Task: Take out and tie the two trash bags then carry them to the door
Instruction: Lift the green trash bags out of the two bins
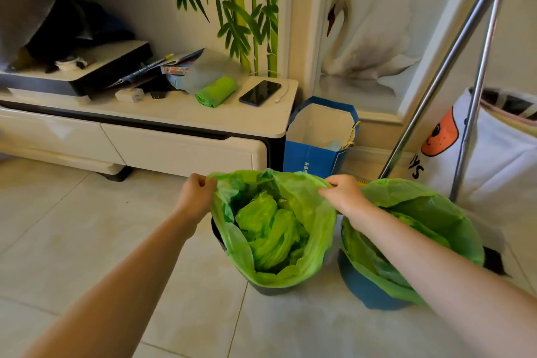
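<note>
On the tiled floor, the rim of the first trash bag [273,229], seated in its dark bin [220,241], is pinched by the left hand [197,192] and the right hand [344,193], fingers clamped on plastic. Beside it, the second trash bag [421,212] is untouched. Thin film could be torn by uneven pulling.

Phone [260,93] & green bag roll [216,91] on cabinet [186,113]; blue paper bag [316,151] beside it

Both hands [270,195] on green bag [308,241] rim
</note>
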Demonstrator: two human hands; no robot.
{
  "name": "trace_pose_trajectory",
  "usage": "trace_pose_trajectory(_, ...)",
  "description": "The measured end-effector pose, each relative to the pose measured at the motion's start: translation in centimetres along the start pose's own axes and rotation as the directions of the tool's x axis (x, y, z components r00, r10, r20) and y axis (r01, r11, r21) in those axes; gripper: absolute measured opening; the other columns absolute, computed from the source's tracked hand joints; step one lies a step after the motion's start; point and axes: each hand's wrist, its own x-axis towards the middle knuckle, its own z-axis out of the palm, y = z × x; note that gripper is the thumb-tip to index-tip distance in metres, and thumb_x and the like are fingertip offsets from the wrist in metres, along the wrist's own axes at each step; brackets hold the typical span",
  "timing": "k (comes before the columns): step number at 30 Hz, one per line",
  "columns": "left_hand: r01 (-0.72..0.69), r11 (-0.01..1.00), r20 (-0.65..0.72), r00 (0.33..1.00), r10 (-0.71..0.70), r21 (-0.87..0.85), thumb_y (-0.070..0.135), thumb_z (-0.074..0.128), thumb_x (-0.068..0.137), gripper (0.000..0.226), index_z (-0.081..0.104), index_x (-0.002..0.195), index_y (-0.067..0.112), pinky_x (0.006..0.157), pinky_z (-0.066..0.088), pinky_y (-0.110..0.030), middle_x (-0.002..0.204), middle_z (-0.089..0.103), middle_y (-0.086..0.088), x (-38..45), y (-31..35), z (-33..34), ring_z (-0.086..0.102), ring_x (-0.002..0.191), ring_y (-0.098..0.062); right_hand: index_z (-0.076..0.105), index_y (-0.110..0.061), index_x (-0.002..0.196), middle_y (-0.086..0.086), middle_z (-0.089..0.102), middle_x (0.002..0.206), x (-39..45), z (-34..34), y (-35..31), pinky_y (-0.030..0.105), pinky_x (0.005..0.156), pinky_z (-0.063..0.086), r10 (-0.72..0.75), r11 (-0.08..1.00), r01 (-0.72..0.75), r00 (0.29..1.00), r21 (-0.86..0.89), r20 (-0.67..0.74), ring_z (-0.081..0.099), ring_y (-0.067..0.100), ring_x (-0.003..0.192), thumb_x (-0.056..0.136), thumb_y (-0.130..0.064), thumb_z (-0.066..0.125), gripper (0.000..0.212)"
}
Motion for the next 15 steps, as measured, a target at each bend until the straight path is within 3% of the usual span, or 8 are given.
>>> trace_pose_trajectory(2, 0.002, 0.999, -0.021, 1.0, -0.003, -0.048, 0.024, 0.052, 0.093, 0.017, 0.048, 0.091, 0.008, 0.072, 0.056, -0.048, 0.084, 0.054, -0.011, -0.6, -0.1, -0.9, 0.057, 0.077, -0.027, 0.065, 0.007, 0.081, 0.028, 0.058, 0.074, -1.4, -1.4, -0.1, 0.031, 0.062, 0.038, -0.024, 1.0, 0.025, 0.999, 0.012, -0.042, 0.055, 0.032, 0.066, 0.08, -0.002, 0.055, 0.013)
trace_pose_trajectory(7, 0.065, 0.991, -0.174, 0.981, -0.085, -0.12, 0.007, 0.051, 0.092, 0.005, 0.048, 0.094, 0.009, 0.068, 0.054, -0.041, 0.087, 0.05, -0.011, -2.3, -1.9, -3.2, 0.053, 0.078, -0.027, 0.068, 0.003, 0.093, 0.022, 0.068, 0.084, -4.3, -3.9, 1.3, 0.039, 0.065, 0.05, -0.029, 0.999, 0.023, 0.988, -0.045, -0.151, 0.061, 0.032, 0.072, 0.085, -0.007, 0.054, 0.019)
trace_pose_trajectory(10, 0.156, 0.973, -0.239, 0.952, -0.194, -0.168, 0.001, 0.05, 0.091, 0.013, 0.047, 0.1, 0.008, 0.068, 0.053, -0.039, 0.095, 0.05, -0.013, -3.2, -3.4, -4.0, 0.054, 0.084, -0.028, 0.067, 0.004, 0.096, 0.022, 0.068, 0.083, -5.3, -5.2, 2.9, 0.042, 0.065, 0.057, 0.011, 0.994, -0.029, 0.985, -0.105, -0.173, 0.066, 0.032, 0.068, 0.088, -0.014, 0.054, 0.024)
trace_pose_trajectory(13, 0.277, 0.944, -0.169, 0.937, -0.307, -0.179, 0.004, 0.057, 0.088, 0.023, 0.045, 0.108, 0.009, 0.062, 0.051, -0.033, 0.099, 0.052, -0.014, -4.6, -3.9, -3.9, 0.055, 0.081, -0.027, 0.061, 0.003, 0.099, 0.012, 0.061, 0.078, -6.0, -6.0, 4.0, 0.044, 0.065, 0.06, 0.119, 0.965, -0.135, 0.989, -0.223, -0.083, 0.066, 0.029, 0.074, 0.091, -0.027, 0.051, 0.032)
trace_pose_trajectory(15, 0.379, 0.916, -0.035, 0.922, -0.386, -0.134, 0.014, 0.063, 0.088, 0.031, 0.043, 0.111, 0.011, 0.064, 0.052, -0.034, 0.099, 0.053, -0.013, -5.9, -3.6, -3.7, 0.056, 0.071, -0.024, 0.054, -0.003, 0.105, 0.01, 0.061, 0.092, -6.6, -6.4, 4.1, 0.039, 0.061, 0.058, 0.268, 0.944, -0.256, 0.963, -0.209, 0.029, 0.065, 0.029, 0.081, 0.091, -0.036, 0.052, 0.035)
